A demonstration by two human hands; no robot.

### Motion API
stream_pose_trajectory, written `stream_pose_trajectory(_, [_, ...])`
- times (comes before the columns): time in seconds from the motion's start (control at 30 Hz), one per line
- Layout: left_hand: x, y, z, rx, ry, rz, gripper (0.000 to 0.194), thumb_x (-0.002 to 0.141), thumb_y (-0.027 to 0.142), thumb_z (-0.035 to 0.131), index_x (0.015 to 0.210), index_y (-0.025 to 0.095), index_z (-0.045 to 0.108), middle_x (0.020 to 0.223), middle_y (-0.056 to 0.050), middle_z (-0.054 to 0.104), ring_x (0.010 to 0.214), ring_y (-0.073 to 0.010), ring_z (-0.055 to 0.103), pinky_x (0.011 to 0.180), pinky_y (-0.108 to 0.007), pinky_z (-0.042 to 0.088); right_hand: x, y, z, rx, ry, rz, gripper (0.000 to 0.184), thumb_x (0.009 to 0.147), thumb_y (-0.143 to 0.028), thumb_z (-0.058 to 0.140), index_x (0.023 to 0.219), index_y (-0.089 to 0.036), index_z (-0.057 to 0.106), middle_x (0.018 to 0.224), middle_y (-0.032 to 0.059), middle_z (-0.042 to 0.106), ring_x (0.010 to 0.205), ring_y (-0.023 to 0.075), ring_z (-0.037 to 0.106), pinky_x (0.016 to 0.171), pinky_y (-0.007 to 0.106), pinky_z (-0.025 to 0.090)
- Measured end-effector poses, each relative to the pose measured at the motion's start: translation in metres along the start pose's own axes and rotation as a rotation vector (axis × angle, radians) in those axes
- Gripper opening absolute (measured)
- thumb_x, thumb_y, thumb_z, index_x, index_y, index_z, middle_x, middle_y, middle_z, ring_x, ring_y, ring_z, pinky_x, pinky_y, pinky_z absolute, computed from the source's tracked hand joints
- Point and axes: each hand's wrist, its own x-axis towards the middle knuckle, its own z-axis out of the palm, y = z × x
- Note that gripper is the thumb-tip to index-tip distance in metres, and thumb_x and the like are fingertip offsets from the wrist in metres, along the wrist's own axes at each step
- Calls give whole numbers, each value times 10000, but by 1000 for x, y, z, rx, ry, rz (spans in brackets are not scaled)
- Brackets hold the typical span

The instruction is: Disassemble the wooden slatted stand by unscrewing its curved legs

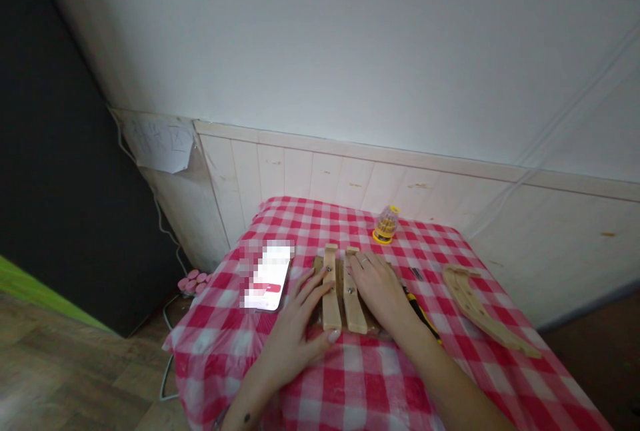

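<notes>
On the table (pixel 360 381), the left hand (pixel 297 321) is spread, its thumb at the near end of the left wooden piece (pixel 331 308), fingers touching its side. The right hand (pixel 379 288) lies over the far part of the right wooden piece (pixel 355 316), fingers extended; its thumb is hidden, so I cannot tell whether it grips. Farther back stands a clear, yellow-rimmed container (pixel 386 226).

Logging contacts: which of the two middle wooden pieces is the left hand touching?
The left piece; the left hand touches it, while the right hand touches the right piece.
</notes>
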Motion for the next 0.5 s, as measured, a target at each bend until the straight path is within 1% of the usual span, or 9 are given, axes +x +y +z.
stream_pose_trajectory(0.1, [0,1,0,3,0,3,580,954,472,633,1489,303,487,1650,-74,380,1559,-325,234,1244,-630,259,-3,3,2,35,-7,-34,311,961,6,451,1142,-90,685,1068,173,740,973,283,686,793,395,587])
stream_pose_trajectory(0.2, [0,1,0,3,6,-2,570,957,481,631,1483,307,495,1649,-74,382,1559,-326,235,1244,-627,258,-6,7,5,98,-2,-49,340,957,8,432,1179,-106,662,1137,180,727,1019,287,689,796,398,599])
stream_pose_trajectory(0.37, [-1,-1,1,7,14,6,574,956,480,633,1482,298,495,1643,-84,390,1558,-328,241,1246,-628,254,-8,14,6,170,-2,-79,353,945,1,467,1230,-115,639,1194,167,725,1086,271,686,889,396,588])
stream_pose_trajectory(0.43, [-1,-2,2,12,15,9,578,953,477,635,1484,297,492,1644,-85,389,1558,-328,239,1247,-627,252,-7,13,2,168,-29,-51,302,962,-47,504,1216,-126,647,1158,151,739,1064,271,692,880,392,583])
stream_pose_trajectory(0.5, [-1,-2,2,15,15,12,576,955,475,632,1484,297,490,1647,-82,386,1560,-327,235,1249,-623,252,-6,11,-4,140,-41,-1,216,991,-149,551,1172,-136,667,1092,135,756,1006,272,704,846,383,578])
